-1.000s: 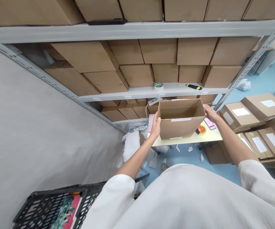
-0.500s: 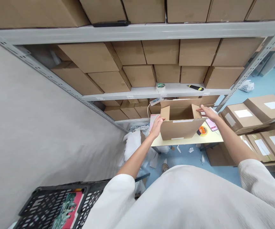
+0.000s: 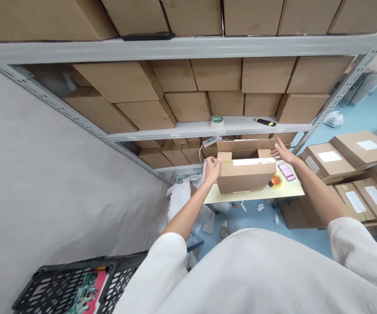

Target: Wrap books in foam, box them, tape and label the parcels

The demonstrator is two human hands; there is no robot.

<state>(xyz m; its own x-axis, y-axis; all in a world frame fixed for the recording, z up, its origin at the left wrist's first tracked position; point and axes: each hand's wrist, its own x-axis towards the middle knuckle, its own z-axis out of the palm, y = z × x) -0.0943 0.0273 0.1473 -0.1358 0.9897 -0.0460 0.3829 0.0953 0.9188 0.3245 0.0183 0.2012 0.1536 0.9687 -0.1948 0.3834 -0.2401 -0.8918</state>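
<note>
An upright cardboard box [image 3: 245,179] stands on a pale yellow table [image 3: 216,196], its top partly uncovered. Its near flap is folded inward with white tape or label along the fold, while the far flap [image 3: 250,144] stands up. My left hand [image 3: 212,170] has bent fingers closed at the box's left front corner, by the near flap's edge. At the right side, my right hand [image 3: 283,153] is open, its fingers spread beside the far flap and the right end. The inside of the box is mostly hidden.
An orange tape dispenser [image 3: 275,180] and a phone [image 3: 287,172] lie right of the box. A tape roll [image 3: 217,122] and a utility knife [image 3: 265,122] rest on the shelf above. Labelled boxes [image 3: 329,161] are stacked at right; a black crate [image 3: 67,283] is lower left.
The near flap has tilted inward over the opening, and the side flaps have folded down. Both hands stay at the box's sides; the right fingers have spread and risen.
</note>
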